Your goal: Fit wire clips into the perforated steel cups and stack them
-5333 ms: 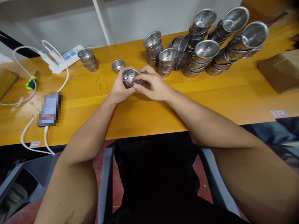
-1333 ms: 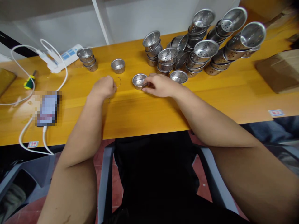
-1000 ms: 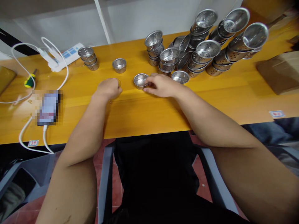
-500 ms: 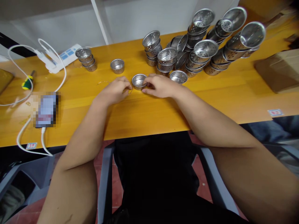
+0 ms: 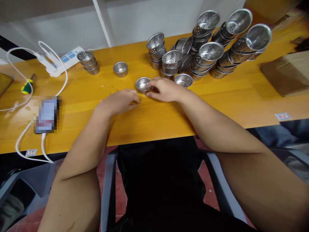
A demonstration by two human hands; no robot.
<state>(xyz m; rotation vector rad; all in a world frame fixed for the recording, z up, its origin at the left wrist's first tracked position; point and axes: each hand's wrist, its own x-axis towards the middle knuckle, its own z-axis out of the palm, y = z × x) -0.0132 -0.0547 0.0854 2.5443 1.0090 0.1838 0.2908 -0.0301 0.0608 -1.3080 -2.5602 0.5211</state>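
A small perforated metal cup [image 5: 143, 85] stands upright on the wooden table. My right hand [image 5: 165, 90] grips its right side, fingers at the rim and thumb low against the wall. Just left of the cup, my left hand [image 5: 123, 101] is closed in a pinch on a thin wire ring [image 5: 140, 96], whose curve shows past the fingertips. Other thin wire pieces [image 5: 106, 86] lie behind the left hand, partly hidden by it. A second cup [image 5: 120, 69] sits farther back, and another cup [image 5: 183, 80] is beside my right wrist.
Stacks of perforated cups [image 5: 210, 53] crowd the back right, some leaning. A shorter stack [image 5: 88, 62] stands near a power strip [image 5: 64, 61]. At left lie a phone [image 5: 47, 114] with white cables and a screwdriver [image 5: 27, 86]. A cardboard box [image 5: 285, 75] is at far right.
My left hand has moved slightly toward me and to the right, bringing the wire ring below the cup's left side. More loose wire shows behind it. My right hand stays on the cup.
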